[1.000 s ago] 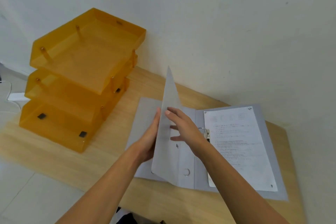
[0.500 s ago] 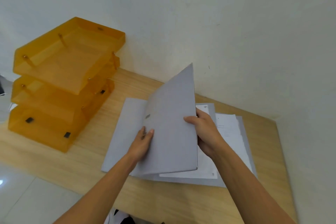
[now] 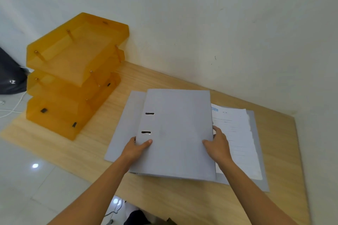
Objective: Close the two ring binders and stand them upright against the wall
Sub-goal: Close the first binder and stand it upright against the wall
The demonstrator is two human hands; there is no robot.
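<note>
Closed grey ring binder lies flat, cover up, two slots near its left spine edge; long axis runs from the near edge toward the wall. It rests on a second binder, open flat on the tabletop, with printed white sheets in its right half. Left hand: grip closed on the spine edge, thumb on the cover. Right hand: grip holding the opposite edge. Stacked orange letter trays, three tiers, stand left against the wall; contents unclear. Pale tiled floor lower left.
</note>
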